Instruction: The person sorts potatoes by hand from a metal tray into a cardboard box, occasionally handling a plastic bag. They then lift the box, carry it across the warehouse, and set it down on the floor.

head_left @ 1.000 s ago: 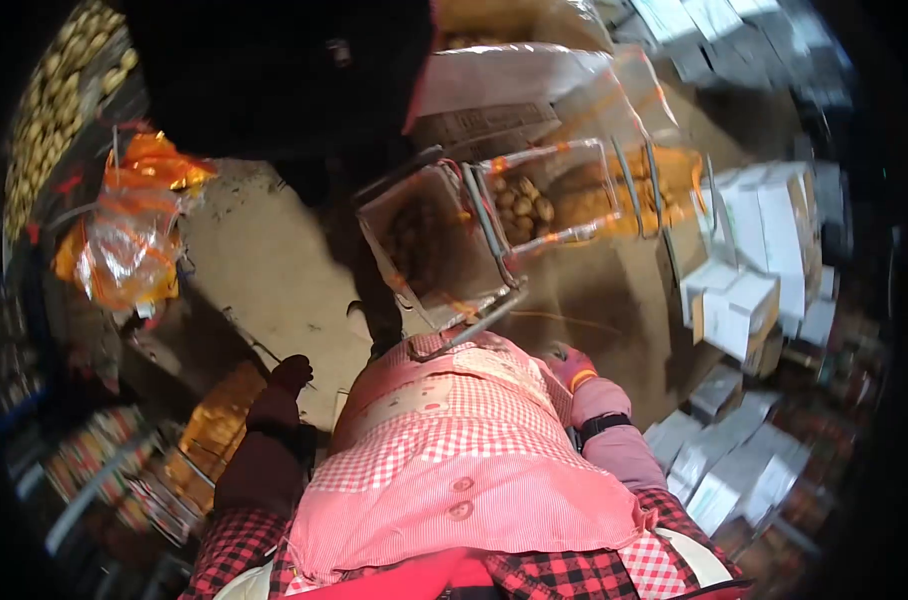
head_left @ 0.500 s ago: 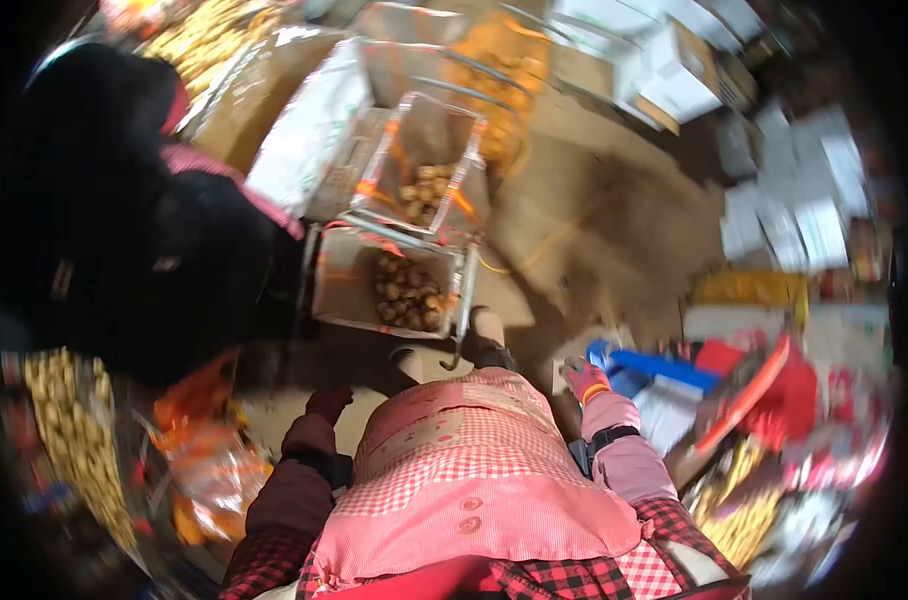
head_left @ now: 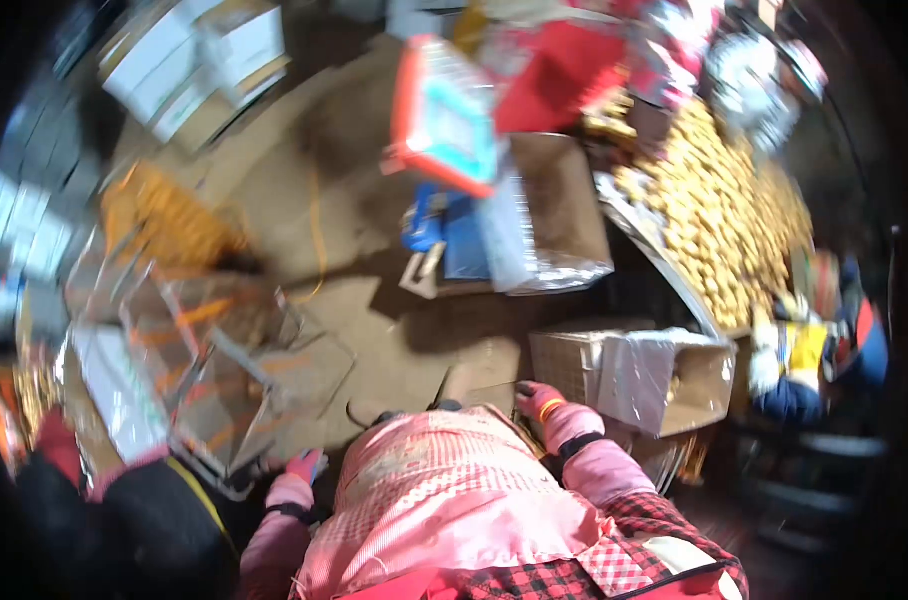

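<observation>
My left hand (head_left: 304, 466), in a pinkish-red glove, hangs at the left of my pink checked apron (head_left: 424, 500). Its fingers look loosely apart with nothing visible in them, though blurred. Close to it on the left stand clear crates (head_left: 209, 350) with orange tape and a grey metal frame. On the other side, my right hand (head_left: 540, 400), gloved with a yellow-orange band at the wrist, is held low by the apron. Its fingers look loose and seem to hold nothing. Nearest to it is an open cardboard box (head_left: 574, 365) with plastic film over it.
A plastic-lined carton (head_left: 564, 215) stands ahead, with a red-rimmed blue tray (head_left: 449, 120) beside it. Small yellow produce (head_left: 714, 220) is heaped at right. An orange mesh sack (head_left: 164, 220) and white boxes (head_left: 199, 65) lie left. A person in dark clothes (head_left: 144, 520) is at lower left.
My view has swung right: the crates and the other person now lie further left, and the carton and produce heap have come ahead and right. Both hands stay low beside the apron.
</observation>
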`<state>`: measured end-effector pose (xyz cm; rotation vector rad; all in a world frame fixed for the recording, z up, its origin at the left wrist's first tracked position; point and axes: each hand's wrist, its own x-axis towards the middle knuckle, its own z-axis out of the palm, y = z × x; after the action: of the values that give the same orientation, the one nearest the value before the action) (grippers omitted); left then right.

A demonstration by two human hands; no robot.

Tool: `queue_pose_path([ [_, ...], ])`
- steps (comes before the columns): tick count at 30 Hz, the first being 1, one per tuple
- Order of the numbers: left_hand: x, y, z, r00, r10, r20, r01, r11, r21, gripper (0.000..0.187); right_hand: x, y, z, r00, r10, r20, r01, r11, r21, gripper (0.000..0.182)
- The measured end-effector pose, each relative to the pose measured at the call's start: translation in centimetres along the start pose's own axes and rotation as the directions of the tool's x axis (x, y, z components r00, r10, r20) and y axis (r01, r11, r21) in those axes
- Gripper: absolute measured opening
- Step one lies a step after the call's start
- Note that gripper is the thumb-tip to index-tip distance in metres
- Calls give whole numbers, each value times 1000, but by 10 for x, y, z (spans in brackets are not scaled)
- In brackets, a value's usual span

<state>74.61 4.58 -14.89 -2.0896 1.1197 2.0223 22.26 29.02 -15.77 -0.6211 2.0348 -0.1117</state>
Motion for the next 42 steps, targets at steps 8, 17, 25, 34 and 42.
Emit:
queue_pose_path([
  [8, 32, 186, 159, 921, 310, 234, -383, 627, 678, 58, -85, 128, -18, 937, 292, -192, -228, 927, 299, 43],
  [17, 109, 299, 291, 779, 248, 576, -609, 521, 599, 49, -87, 189, 6, 865, 476, -156, -336, 782, 524, 36],
  [25, 58, 396, 394, 683, 238, 690, -652, 626, 429, 39, -115, 146, -63, 898, 440, 5, -330, 665, 670, 44],
  [34, 31, 452, 506, 419, 157, 894, -686, 700, 198, 39, -141, 94, -273, 711, 452, -538, 126, 671, 731, 64],
  [42, -45, 499, 588, 471, 174, 865, -693, 679, 241, 38, -25, 235, -455, 283, 538, -794, -77, 838, 540, 81],
])
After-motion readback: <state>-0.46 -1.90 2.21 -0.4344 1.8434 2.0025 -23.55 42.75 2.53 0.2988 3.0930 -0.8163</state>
